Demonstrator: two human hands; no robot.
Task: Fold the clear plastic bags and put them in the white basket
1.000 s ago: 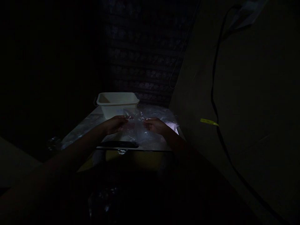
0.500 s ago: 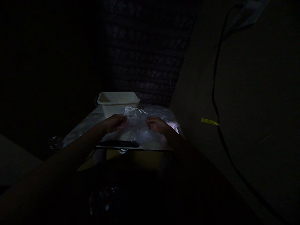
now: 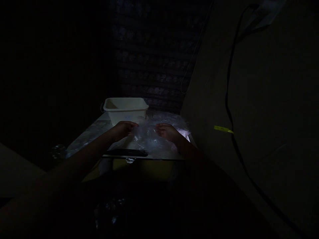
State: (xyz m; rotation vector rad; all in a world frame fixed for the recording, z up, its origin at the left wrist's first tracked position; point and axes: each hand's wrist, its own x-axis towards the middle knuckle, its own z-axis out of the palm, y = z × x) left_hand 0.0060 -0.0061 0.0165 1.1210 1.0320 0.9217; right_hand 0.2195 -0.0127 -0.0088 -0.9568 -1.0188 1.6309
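Observation:
In the dim head view, a thin clear plastic bag (image 3: 146, 134) hangs between my two hands above a white table (image 3: 127, 143). My left hand (image 3: 123, 129) pinches its left side, with the fingertips pointing inward. On the opposite side, my right hand (image 3: 166, 131) has its fingers closed on the plastic's right edge. Motion and darkness blur the bag, so its outline and any contents cannot be made out. More clear plastic (image 3: 165, 116) lies crumpled on the table behind and beneath my hands.
A cream rectangular tub (image 3: 128, 113) stands at the table's back left. A dark flat object (image 3: 126, 152) lies along the front edge. To the right, a black cable (image 3: 228, 96) with a yellow tag (image 3: 222, 129) hangs down a wall.
The plastic's top edge, raised and shiny before, has dropped and folded down between my hands. My left hand has shifted slightly right, closer to my right hand.

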